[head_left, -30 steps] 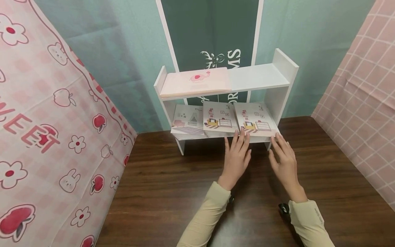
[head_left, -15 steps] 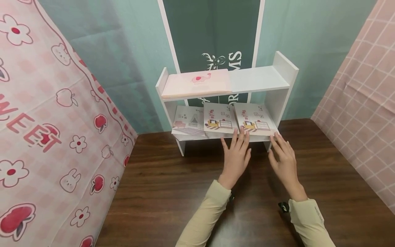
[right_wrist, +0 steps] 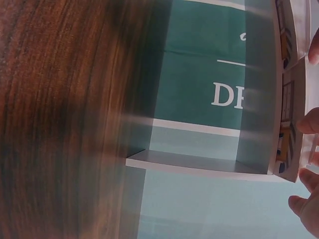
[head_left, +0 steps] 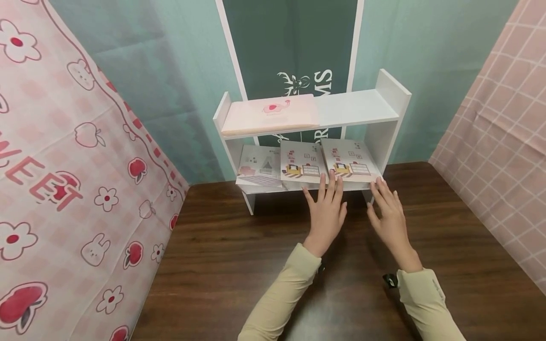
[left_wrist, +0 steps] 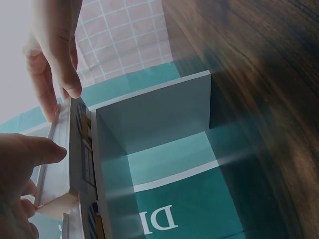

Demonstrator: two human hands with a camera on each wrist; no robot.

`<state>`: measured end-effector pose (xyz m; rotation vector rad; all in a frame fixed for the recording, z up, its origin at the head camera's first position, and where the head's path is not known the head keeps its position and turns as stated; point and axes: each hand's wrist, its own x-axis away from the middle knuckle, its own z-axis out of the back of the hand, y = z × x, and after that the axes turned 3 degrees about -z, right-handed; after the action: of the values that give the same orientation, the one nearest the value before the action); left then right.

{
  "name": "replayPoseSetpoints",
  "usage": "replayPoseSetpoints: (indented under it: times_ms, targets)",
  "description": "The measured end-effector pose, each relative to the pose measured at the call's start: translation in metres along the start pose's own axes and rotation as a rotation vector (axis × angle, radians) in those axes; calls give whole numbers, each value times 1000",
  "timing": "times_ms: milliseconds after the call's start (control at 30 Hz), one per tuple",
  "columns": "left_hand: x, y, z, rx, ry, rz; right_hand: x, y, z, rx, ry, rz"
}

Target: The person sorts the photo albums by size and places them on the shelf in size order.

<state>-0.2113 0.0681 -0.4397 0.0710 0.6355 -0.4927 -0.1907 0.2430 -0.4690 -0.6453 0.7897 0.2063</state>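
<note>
A white two-tier shelf (head_left: 360, 106) stands on the wooden table. On its lower tier three flat white printed boxes lie side by side: the right box (head_left: 350, 158), the middle box (head_left: 301, 158) and the left box (head_left: 259, 165). My left hand (head_left: 327, 215) touches the right box's front edge near its left corner, fingers mostly straight. At that box's front right corner, my right hand (head_left: 389, 218) rests its fingertips. From below, the left wrist view shows the thumb of my left hand (left_wrist: 22, 154) against the box's edge.
A pink pack with an elephant print (head_left: 273, 112) lies on the upper tier's left half. Behind the shelf hangs a green curtain (head_left: 179, 85). A pink patterned cloth (head_left: 115, 156) rises at left, a pink checked cloth (head_left: 503, 142) at right.
The right box has slid a little back on the lower tier, away from me. Both hands have moved forward with it, fingertips at its front edge.
</note>
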Motion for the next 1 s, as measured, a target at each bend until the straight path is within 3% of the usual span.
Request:
replayPoseSetpoints:
  times_ms: [600,1000]
  targets:
    - [-8,0,-4,-26,-66,-1,-7,2,-1,26,-58,-10]
    - [-16,-2,-3,-3,-58,12,-15,4,-2,42,-95,-7]
